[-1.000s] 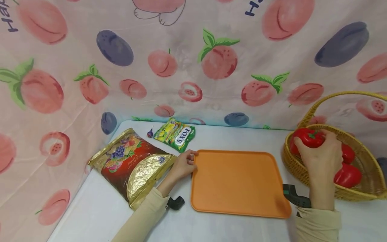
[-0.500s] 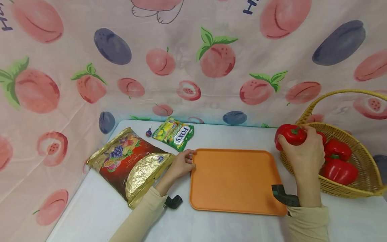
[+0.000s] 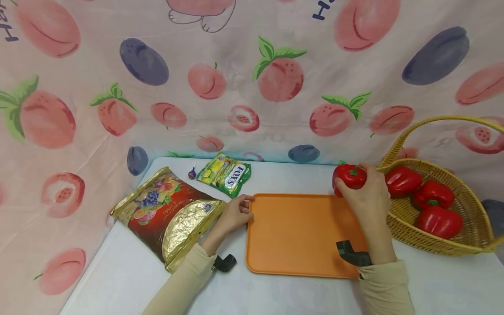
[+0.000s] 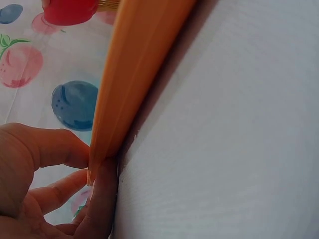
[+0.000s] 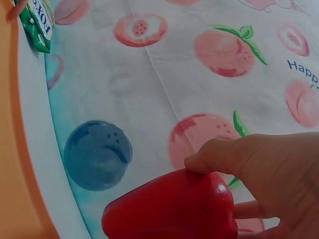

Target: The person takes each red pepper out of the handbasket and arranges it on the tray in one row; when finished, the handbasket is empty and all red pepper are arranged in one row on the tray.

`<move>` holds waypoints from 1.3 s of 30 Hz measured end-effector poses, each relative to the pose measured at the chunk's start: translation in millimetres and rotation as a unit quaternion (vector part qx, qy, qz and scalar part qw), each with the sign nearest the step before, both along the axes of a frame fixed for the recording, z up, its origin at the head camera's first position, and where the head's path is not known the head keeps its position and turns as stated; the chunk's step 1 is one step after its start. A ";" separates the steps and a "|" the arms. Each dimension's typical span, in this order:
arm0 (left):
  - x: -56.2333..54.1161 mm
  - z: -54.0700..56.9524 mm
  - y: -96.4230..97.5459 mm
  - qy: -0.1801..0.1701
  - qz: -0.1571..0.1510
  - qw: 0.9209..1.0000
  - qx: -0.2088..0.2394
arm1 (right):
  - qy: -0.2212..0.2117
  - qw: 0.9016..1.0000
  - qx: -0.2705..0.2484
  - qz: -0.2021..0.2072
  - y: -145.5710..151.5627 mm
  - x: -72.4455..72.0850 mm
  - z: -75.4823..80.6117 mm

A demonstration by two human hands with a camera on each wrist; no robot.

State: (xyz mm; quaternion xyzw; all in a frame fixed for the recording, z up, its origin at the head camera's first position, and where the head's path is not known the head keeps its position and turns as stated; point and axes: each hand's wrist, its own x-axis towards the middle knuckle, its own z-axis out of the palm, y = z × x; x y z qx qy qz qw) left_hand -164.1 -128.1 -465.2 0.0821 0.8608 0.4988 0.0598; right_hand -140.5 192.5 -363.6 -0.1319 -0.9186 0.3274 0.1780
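My right hand grips a red bell pepper by its sides, above the far right corner of the orange tray. In the right wrist view the pepper hangs below my thumb, clear of the tray. My left hand pinches the tray's left rim near its far corner. The left wrist view has the thumb on one face of the tray rim and fingers on the other. Several red peppers lie in the wicker basket to the right.
A large mixed fruit candy bag lies left of the tray, beside my left forearm. Behind it are a green Fox's candy packet and a small lollipop. The basket's tall handle arches up. A fruit-print cloth stands behind the table.
My right hand has lifted the red bell pepper out of the basket and carried it left to the tray's far right corner. My left hand keeps its hold on the tray rim.
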 end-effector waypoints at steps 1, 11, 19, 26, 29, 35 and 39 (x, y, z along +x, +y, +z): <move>0.3 0.0 -0.1 0.001 -0.001 1.000 0.001 | 0.000 1.000 0.000 0.004 -1.5 -0.3 -0.6; 0.6 0.4 0.0 0.004 -0.003 1.000 0.000 | 0.018 0.999 0.005 0.044 -23.0 -3.9 -9.6; -0.6 1.2 0.4 0.018 -0.008 1.000 -0.024 | 0.014 0.996 -0.011 0.085 -47.1 -6.6 -19.0; -0.7 1.3 0.3 0.026 -0.015 0.999 -0.030 | -0.004 0.993 -0.010 0.121 -66.6 -5.7 -26.1; -1.1 1.1 0.0 0.025 -0.017 0.999 -0.034 | -0.004 0.991 0.000 0.132 -73.7 -4.9 -29.5; -1.2 1.9 -1.0 0.019 -0.019 0.999 -0.027 | -0.003 0.989 0.010 0.147 -89.7 -2.4 -35.4; -1.3 1.7 -0.8 0.020 -0.018 0.999 -0.022 | -0.011 0.988 0.019 0.151 -100.1 -0.9 -39.0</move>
